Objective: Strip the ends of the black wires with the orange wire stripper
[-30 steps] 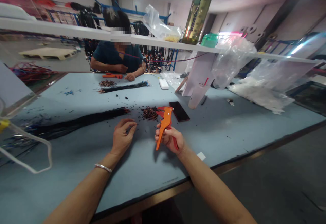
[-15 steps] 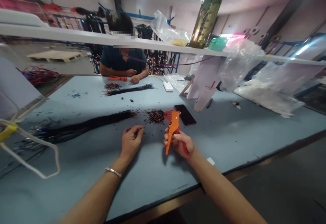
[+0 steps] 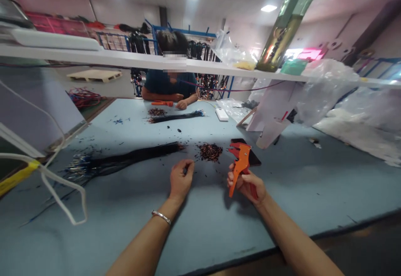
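Observation:
My right hand (image 3: 250,184) is wrapped round an orange and red wire stripper (image 3: 240,165), its jaws raised above the table and pointing up and left. Behind the jaws lies a black phone (image 3: 255,158), partly covered by them. My left hand (image 3: 181,179) rests low over the table with thumb and fingers pinched; whatever they hold, if anything, is too small to make out. Between the hands and a little farther off is a pile of small black and copper-coloured wire scraps (image 3: 210,152). A bundle of black wires (image 3: 134,157) stretches left of my left hand.
Across the blue-grey table (image 3: 200,234) a co-worker (image 3: 171,85) sits by a second wire bundle (image 3: 177,116) and an orange tool (image 3: 162,103). A white shelf (image 3: 125,60) crosses above, carrying a bottle (image 3: 282,37). Plastic bags (image 3: 369,117) lie right; a white cable loop (image 3: 83,205) hangs left.
The view has turned, so everything sits farther right in the picture. The wire stripper has moved slightly right from the scrap pile and now overlaps the phone. My left hand stays pinched.

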Tool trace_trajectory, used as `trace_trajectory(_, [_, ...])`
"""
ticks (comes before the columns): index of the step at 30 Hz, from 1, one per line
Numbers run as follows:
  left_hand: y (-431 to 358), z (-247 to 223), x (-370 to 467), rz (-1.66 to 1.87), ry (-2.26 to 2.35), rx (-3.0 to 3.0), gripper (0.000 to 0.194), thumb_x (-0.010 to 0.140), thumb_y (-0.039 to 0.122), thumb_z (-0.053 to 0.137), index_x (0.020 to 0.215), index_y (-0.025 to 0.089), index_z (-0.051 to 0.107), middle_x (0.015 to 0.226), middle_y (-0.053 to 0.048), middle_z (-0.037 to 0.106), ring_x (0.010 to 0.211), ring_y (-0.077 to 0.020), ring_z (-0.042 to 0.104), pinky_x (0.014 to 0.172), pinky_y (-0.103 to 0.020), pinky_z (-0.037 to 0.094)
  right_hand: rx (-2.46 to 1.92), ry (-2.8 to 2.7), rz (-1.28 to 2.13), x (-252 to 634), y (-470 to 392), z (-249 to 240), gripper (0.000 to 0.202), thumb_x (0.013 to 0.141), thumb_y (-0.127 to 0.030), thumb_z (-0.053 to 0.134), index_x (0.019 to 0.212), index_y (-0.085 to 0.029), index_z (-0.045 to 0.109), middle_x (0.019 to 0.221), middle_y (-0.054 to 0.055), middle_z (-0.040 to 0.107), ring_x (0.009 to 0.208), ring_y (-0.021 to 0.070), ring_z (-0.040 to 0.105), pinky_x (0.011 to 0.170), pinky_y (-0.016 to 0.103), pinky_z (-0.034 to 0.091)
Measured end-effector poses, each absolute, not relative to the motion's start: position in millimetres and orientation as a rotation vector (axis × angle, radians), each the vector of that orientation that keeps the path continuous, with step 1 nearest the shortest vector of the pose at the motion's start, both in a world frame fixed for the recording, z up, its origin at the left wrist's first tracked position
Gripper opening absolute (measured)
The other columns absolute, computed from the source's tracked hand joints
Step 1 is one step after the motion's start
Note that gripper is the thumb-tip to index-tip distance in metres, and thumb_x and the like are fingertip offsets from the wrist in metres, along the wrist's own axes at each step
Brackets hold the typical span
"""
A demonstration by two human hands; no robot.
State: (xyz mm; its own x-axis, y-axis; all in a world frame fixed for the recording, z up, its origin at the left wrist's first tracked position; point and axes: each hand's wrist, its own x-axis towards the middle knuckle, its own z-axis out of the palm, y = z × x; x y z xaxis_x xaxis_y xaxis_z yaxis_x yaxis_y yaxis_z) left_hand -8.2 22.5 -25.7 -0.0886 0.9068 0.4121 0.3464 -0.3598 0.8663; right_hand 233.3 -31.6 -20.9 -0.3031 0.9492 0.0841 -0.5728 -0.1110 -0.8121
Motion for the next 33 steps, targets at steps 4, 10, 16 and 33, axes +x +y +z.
trace_trajectory(4, [21,-21,-8,1.443,1.29,1.627,0.02,0.079,0.035,0.056,0.071,0.019,0.065,0.06,0.002,0.06,0.06,-0.0135,0.056,0.064,-0.023,0.043,-0.54,-0.991,1.657,233,-31,-19,0.037,0.073,-0.032,0.069,0.107,-0.02,0.064,0.082,0.004,0.065,0.074,0.0192,0.061,0.074,0.036,0.047])
trace_trajectory(10, [22,-22,-8,1.462,1.289,1.56,0.021,0.078,0.036,0.055,0.071,0.019,0.064,0.057,0.002,0.059,0.057,-0.0131,0.055,0.06,-0.022,0.044,-0.608,-0.995,1.623,236,-25,-25,0.036,0.074,-0.032,0.067,0.107,-0.02,0.064,0.084,0.005,0.066,0.076,0.0197,0.062,0.076,0.037,0.047])
trace_trajectory(16, [23,-24,-8,1.459,1.285,1.51,0.019,0.079,0.034,0.056,0.075,0.018,0.065,0.055,0.004,0.057,0.056,-0.0124,0.055,0.06,-0.022,0.044,-0.65,-1.034,1.612,239,-23,-28,0.036,0.072,-0.032,0.068,0.106,-0.019,0.064,0.083,0.004,0.066,0.074,0.0199,0.063,0.075,0.038,0.047])
trace_trajectory(33, [26,-20,-8,1.399,1.297,1.592,0.024,0.081,0.039,0.056,0.073,0.018,0.063,0.061,0.003,0.055,0.058,-0.012,0.049,0.057,-0.022,0.04,-0.607,-1.088,1.734,233,-17,-33,0.043,0.071,-0.029,0.072,0.11,-0.013,0.063,0.086,0.007,0.068,0.075,0.0194,0.066,0.072,0.034,0.052])
